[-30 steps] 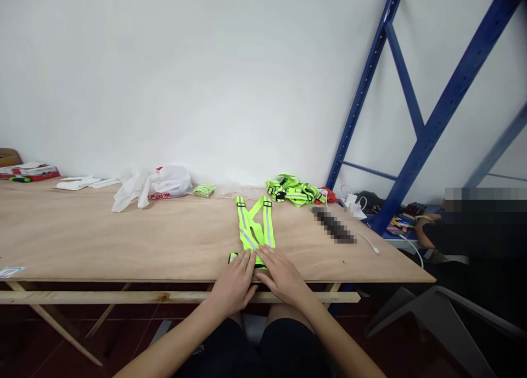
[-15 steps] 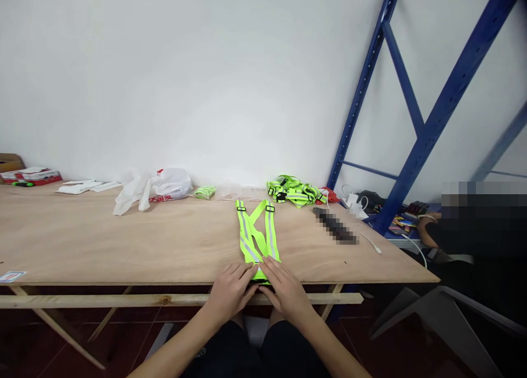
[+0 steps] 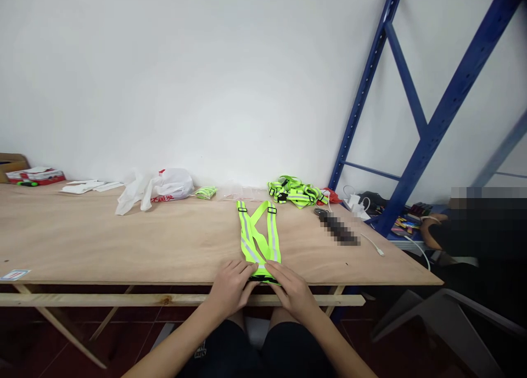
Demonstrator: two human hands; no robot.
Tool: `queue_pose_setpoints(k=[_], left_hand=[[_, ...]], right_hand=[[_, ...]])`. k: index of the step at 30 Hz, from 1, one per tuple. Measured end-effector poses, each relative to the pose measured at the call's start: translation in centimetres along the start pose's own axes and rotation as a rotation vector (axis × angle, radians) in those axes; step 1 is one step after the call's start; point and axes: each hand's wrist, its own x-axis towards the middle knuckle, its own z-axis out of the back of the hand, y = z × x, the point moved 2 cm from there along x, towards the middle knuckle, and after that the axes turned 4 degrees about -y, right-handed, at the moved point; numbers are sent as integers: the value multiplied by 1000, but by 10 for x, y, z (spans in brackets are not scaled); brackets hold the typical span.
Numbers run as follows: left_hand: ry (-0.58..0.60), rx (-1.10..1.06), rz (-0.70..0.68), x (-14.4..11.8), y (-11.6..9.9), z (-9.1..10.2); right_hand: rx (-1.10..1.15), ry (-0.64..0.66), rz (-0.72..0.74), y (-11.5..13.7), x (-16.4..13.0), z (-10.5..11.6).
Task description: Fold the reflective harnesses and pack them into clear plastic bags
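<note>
A neon-yellow reflective strap vest [image 3: 258, 236] lies flat on the plywood table [image 3: 123, 246], its straps crossing and running away from me. My left hand [image 3: 231, 286] and my right hand [image 3: 291, 291] rest side by side on its near end at the table's front edge. Fingers of both hands press or pinch the black-trimmed end of the vest. A heap of more neon vests [image 3: 293, 190] sits at the back of the table, beyond the flat one.
White plastic bags [image 3: 153, 189], a small folded neon item [image 3: 205, 192] and red boxes [image 3: 35, 176] line the back of the table. A blurred dark object [image 3: 338, 228] and a white cable [image 3: 373, 243] lie right. A blue rack [image 3: 411, 109] and another person [image 3: 465, 230] stand at right.
Both hands have slid towards me, from on the table to its front edge, drawing the vest's near end with them. The view shifted slightly.
</note>
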Motion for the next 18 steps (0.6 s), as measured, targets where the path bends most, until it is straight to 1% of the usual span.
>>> queue_pose_setpoints(k=[5, 8, 11, 13, 15, 18], left_hand=[[98, -10, 23, 9, -1, 4], [238, -46, 61, 14, -2, 5], [385, -62, 137, 21, -1, 9], [449, -53, 180, 26, 2, 11], [467, -54, 206, 31, 7, 12], [437, -75, 238, 41, 18, 11]], right_hand=[[41, -19, -14, -1, 3, 2], [92, 9, -46, -3, 4, 1], [161, 45, -96, -7, 7, 1], [209, 62, -137, -11, 12, 3], [251, 93, -190, -15, 19, 4], [264, 145, -328, -25, 31, 5]])
